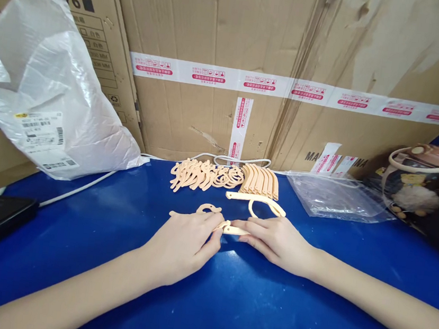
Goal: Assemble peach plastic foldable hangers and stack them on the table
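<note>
Near the centre of the frame, the left hand (188, 241) and right hand (276, 241) are pinching a cream plastic piece (235, 231) between them, above the blue surface (258, 308). Just beyond, a hook (209, 207) and a long bar (239, 195) are showing, while farther up hooks (192, 174), rings (229, 176) and stacked curved arms (260, 181) are lying before cardboard boxes (219, 36).

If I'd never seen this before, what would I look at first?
Probably the bright blue table, where the left hand and right hand meet at a small cream piece. Behind them lies a row of curvy cream parts. A big white bag also stands out on the left, before tall cardboard boxes.
</note>
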Motion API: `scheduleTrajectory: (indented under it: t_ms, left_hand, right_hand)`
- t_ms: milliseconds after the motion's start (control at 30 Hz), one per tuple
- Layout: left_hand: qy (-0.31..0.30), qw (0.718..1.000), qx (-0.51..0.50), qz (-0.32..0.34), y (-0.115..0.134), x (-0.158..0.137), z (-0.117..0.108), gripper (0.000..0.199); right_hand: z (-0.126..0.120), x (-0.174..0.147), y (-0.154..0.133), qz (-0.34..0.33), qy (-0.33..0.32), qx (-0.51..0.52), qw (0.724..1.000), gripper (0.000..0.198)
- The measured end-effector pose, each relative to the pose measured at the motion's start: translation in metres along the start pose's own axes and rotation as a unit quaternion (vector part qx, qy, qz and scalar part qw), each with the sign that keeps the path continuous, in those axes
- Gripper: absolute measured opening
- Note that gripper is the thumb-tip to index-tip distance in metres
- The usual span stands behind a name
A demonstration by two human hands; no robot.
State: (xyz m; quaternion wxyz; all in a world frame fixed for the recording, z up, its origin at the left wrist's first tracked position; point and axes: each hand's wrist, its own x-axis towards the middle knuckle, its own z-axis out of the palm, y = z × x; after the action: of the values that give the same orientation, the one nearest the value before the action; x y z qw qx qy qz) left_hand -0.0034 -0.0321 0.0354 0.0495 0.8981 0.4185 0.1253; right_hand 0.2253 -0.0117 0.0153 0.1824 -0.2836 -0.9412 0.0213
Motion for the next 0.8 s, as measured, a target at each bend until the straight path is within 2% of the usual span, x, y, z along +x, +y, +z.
scheduleTrajectory:
  t_ms: [133, 333, 467, 667, 800]
  left_hand:
    - [-0.012, 0.999, 0.038, 0.013, 0.001, 0.001, -0.001, 0.029]
    - [-0.021, 0.987, 0.160, 0.021, -0.004, 0.003, 0.004, 0.036]
    - [0.010, 0.981, 0.185, 0.053, -0.008, 0.003, 0.010, 0.043]
    - [0.077, 0.969, 0.207, 0.111, -0.010, 0.002, 0.014, 0.056]
    - [0.072, 0.966, 0.222, 0.113, -0.010, 0.002, 0.013, 0.058]
  right_hand:
    - [0.000, -0.001, -0.001, -0.012, 0.015, -0.031, 0.999, 0.039]
    - [0.000, -0.002, -0.003, -0.033, 0.017, -0.066, 0.997, 0.041]
    - [0.000, -0.002, -0.003, -0.042, 0.023, -0.089, 0.995, 0.042]
    - [0.002, -0.003, -0.002, -0.037, 0.018, -0.071, 0.997, 0.040]
    - [0.002, -0.003, -0.002, -0.036, 0.014, -0.071, 0.997, 0.039]
